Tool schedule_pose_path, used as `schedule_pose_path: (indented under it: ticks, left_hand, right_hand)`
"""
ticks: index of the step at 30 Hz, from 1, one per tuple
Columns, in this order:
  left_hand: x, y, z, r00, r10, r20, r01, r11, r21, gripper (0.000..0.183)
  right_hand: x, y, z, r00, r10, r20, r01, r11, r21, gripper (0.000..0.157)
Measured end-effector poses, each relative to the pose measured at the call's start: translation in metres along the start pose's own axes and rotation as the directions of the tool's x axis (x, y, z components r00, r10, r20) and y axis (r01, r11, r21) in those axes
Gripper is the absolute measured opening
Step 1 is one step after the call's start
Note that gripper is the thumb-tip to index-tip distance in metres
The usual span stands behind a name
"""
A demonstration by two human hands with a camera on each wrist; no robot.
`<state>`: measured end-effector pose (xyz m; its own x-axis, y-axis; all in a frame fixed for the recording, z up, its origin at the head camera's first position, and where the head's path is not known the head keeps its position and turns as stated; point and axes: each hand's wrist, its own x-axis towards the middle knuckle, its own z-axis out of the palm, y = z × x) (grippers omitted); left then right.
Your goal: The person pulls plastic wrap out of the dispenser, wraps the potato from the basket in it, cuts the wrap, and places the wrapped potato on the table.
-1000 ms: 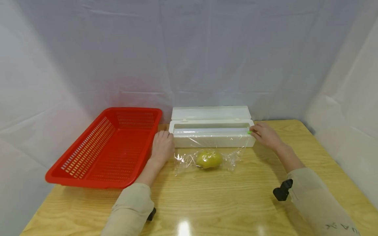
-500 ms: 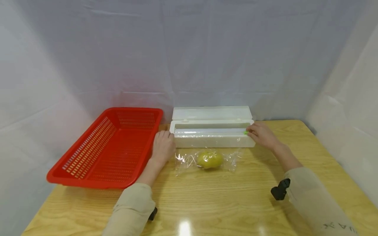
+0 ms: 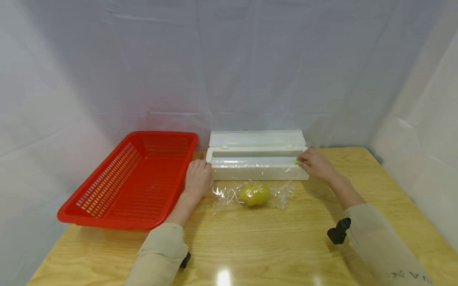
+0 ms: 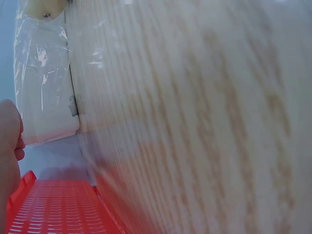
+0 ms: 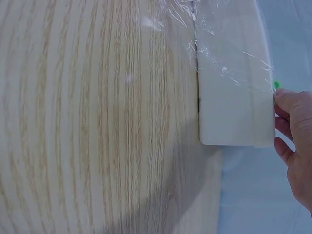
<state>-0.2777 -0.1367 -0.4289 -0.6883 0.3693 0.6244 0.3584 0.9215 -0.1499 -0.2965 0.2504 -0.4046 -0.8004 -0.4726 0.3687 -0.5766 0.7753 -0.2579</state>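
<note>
A white cling film dispenser lies across the back of the table with its lid raised and a film roll inside. Clear cling film runs from its front down over a yellow-green fruit. My left hand grips the left end of the dispenser, fingers bent over its corner. At the right end, my right hand pinches a small green slider cutter on the front top edge. The right wrist view shows thumb and fingers close together by the green slider.
A red plastic basket with slotted sides stands left of my left hand, close to the forearm. The wooden table reaches forward to a pale sheet hanging behind the dispenser.
My right hand has slid a little to the left along the dispenser's edge with the green slider cutter, mostly in the first half second. The left hand keeps its place.
</note>
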Motion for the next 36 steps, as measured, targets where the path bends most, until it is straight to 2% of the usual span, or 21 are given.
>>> schedule_pose_path:
  ticks: [10, 22, 36]
  left_hand:
    - [0.0007, -0.001, 0.0014, 1.0, 0.009, -0.03, -0.009, 1.0, 0.004, 0.006]
    - [0.0006, -0.0026, 0.0025, 1.0, 0.015, -0.006, -0.015, 1.0, 0.015, 0.006]
    - [0.0021, -0.0043, 0.0005, 0.996, 0.046, -0.081, -0.046, 0.999, 0.006, 0.007]
  right_hand:
    - [0.0025, -0.001, 0.0019, 1.0, 0.0, -0.008, 0.0, 1.0, 0.002, 0.013]
    - [0.004, -0.0006, 0.0043, 0.999, -0.032, -0.008, 0.032, 0.999, -0.007, 0.012]
    - [0.0052, -0.001, 0.0061, 0.999, -0.002, -0.037, 0.003, 0.999, 0.043, 0.013]
